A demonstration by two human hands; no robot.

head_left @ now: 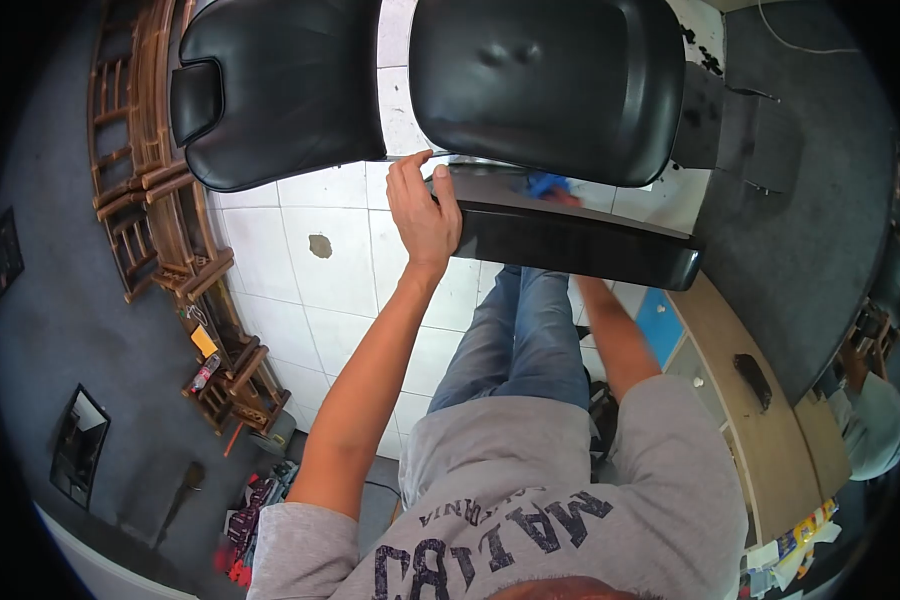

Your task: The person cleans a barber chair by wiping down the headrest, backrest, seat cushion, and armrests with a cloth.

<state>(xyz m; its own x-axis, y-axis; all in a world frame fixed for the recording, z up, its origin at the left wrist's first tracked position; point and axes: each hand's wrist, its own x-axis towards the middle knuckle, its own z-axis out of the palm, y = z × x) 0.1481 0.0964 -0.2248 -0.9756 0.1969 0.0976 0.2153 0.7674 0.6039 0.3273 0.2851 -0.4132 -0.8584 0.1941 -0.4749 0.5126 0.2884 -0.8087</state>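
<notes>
My left hand (423, 212) grips the left end of a black chair armrest (580, 240), its fingers bent over the top edge and the thumb apart. Behind the armrest, close to the seat's side, is my right hand (562, 197), blurred and mostly hidden by the armrest. A bright blue cloth (544, 184) shows at its fingers. The armrest belongs to a padded black chair with a seat (550, 85) and, to its left, a reclined backrest (290, 90) with a small headrest (196, 103).
Bamboo furniture (160, 190) lines the left wall. A wooden cabinet (740, 400) with a blue drawer front stands at the right, a dark object (752, 382) on its top. White floor tiles (330, 290) lie below, one with a grey patch. A mirror (875, 390) is at far right.
</notes>
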